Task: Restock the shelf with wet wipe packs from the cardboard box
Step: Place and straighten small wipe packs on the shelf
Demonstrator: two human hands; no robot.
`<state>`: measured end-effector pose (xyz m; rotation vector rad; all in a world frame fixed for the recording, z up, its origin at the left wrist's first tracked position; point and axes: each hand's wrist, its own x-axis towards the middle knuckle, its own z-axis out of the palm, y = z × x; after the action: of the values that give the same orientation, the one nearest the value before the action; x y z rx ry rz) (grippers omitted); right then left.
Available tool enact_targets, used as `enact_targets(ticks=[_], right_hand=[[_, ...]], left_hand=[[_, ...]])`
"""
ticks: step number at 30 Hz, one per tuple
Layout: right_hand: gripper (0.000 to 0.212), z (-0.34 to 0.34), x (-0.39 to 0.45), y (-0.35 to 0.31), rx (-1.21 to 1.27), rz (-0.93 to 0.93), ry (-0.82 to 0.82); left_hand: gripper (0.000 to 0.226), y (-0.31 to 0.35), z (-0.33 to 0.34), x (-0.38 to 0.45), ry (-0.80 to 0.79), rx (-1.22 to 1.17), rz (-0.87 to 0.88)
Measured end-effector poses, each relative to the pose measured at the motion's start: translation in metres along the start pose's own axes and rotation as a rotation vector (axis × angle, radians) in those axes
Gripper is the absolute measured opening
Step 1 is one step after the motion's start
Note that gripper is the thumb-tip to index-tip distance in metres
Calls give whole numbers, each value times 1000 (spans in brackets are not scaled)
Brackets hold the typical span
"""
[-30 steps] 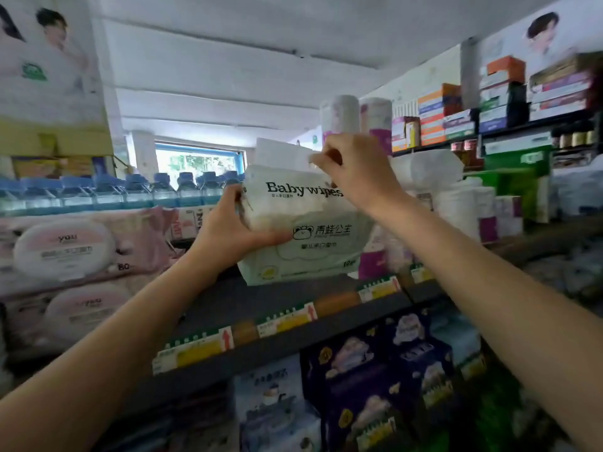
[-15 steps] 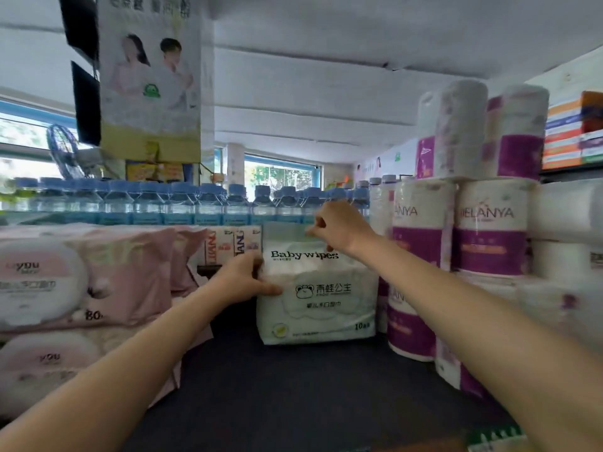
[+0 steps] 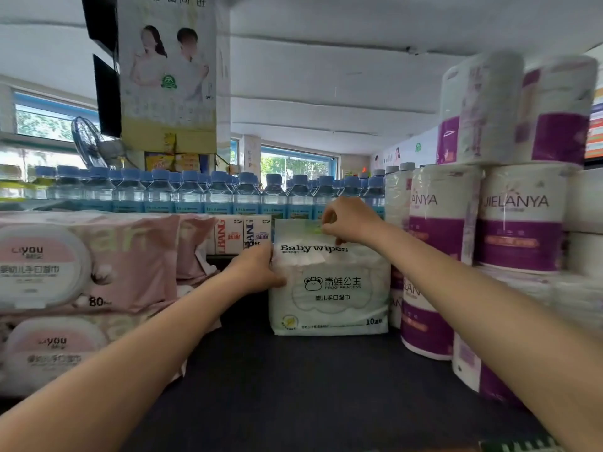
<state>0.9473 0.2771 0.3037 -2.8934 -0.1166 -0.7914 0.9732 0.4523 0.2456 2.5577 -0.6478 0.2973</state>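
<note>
Head camera footage is filled by a dark shelf (image 3: 293,386), on which a white pack of baby wipes (image 3: 329,288) is stood upright, toward the back. The pack is printed with "Baby wipes" and a small frog face, and its base is seen resting on the shelf surface. The left hand (image 3: 257,272) is clamped on the pack's left edge, with the thumb laid across the front face and the fingers wrapped behind. The right hand (image 3: 350,220) is closed on the pack's top seam, which is pinched between curled fingers near the upper right corner. The two hands are held apart, one at each side of the pack.

Just beside the pack on its right, stacked rolls of tissue (image 3: 518,216) in white and purple wrapping are seen; whether they touch it cannot be told. Pink packs of wipes (image 3: 81,265) are piled in two layers at the left end of the shelf, well apart from the white pack. Behind the pack, small cartons (image 3: 241,236) are lined up, and a row of blue-capped water bottles (image 3: 195,194) is ranged beyond them. A poster (image 3: 168,70) is hung above the bottles.
</note>
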Motion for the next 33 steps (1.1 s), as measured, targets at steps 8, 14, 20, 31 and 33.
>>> enact_targets(ticks=[8,14,20,31,33], right_hand=[[25,-24,-62,-24,-71,-105,142],[24,-66,-174,-45,-202,76,131],[22,-78,-387,-63,-326,475,-74],[22,-58,-874,-214,-18,1661,-396],[20,-58,-939,-248,6,1827,-332]], left_hand=[[44,20,-18,-37,218,-63,130],[25,74,-16,-96,115,-436,393],[20,123,53,-218,-109,-608,750],[23,189,244,-583,-1236,-222,1299],[24,198,255,-637,-1321,-139,1380]])
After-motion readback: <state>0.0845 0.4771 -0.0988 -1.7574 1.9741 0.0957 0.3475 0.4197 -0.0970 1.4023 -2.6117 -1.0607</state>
